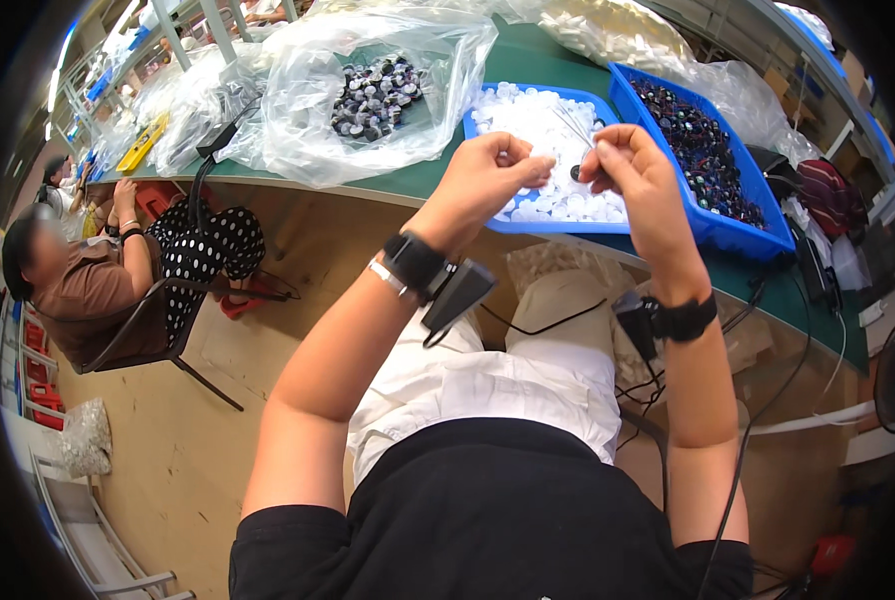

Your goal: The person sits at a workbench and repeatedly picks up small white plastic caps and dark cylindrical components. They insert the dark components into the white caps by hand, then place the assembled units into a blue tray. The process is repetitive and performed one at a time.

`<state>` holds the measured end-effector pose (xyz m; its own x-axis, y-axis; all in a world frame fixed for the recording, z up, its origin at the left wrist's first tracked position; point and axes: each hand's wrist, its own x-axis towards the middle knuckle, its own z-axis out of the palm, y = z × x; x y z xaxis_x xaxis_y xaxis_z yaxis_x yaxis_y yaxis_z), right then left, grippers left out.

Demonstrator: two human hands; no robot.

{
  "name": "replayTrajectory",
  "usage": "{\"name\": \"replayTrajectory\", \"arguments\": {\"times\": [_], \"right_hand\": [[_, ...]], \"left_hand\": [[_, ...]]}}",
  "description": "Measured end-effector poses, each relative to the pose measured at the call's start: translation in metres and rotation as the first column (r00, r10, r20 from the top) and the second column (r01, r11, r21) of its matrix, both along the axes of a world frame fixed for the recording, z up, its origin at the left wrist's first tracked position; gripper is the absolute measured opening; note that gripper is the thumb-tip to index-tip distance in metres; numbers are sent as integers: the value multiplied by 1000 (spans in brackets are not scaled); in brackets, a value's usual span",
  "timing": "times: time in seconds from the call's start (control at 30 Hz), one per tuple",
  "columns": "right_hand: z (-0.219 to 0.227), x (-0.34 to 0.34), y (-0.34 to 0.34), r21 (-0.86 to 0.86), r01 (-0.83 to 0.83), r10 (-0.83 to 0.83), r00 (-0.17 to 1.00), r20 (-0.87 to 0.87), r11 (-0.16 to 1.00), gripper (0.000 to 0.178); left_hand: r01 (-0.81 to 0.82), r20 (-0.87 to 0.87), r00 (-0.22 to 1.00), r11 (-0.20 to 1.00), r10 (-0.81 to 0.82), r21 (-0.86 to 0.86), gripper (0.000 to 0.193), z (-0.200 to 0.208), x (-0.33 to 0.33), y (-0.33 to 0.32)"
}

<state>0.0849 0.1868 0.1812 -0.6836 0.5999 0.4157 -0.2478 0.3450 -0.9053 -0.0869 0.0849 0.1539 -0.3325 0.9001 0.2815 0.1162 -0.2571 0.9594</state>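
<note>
Tweezers (571, 126) sit clamped in the right hand (639, 168) near the blue tray (552, 227)'s right edge, left hand (487, 172) apart, its grip unclear.

Table surface: green table top (533, 55), its near edge curving across the view.
Left section: clear plastic bag (292, 115), spread open, small dark and pale pieces (377, 95) heaped inside.
Centre: shallow blue tray (557, 228) at the near edge, holding loose white pieces (527, 112).
Right section: deeper blue bin (732, 233) just beside the tray, filled with small dark parts (692, 135).
Far side: bag of white items (622, 32), contents indistinct.
</note>
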Motion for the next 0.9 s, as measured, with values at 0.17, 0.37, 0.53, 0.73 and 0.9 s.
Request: {"name": "replayTrajectory", "arguments": {"times": [0.17, 0.37, 0.53, 0.73, 0.9], "right_hand": [[-34, 30, -63, -57, -33, 36, 998, 43, 998, 13], [-92, 48, -109, 48, 141, -146, 981, 124, 989, 7], [-111, 53, -113, 366, 245, -301, 948, 106, 898, 6], [-118, 55, -112, 550, 307, -411, 909, 74, 777, 7], [-118, 55, -113, 554, 364, -472, 880, 59, 748, 9]], "left_hand": [[225, 260, 941, 974, -216, -8, 15, -16, 44, -64], [315, 663, 725, 946, -187, -77, 17, -71, 73, -95], [385, 811, 554, 922, -190, -47, 32, -104, 73, -96], [394, 908, 368, 918, -200, 42, 39, -123, 77, -94], [381, 911, 372, 924, -178, 25, 39, -131, 75, -92]]}}
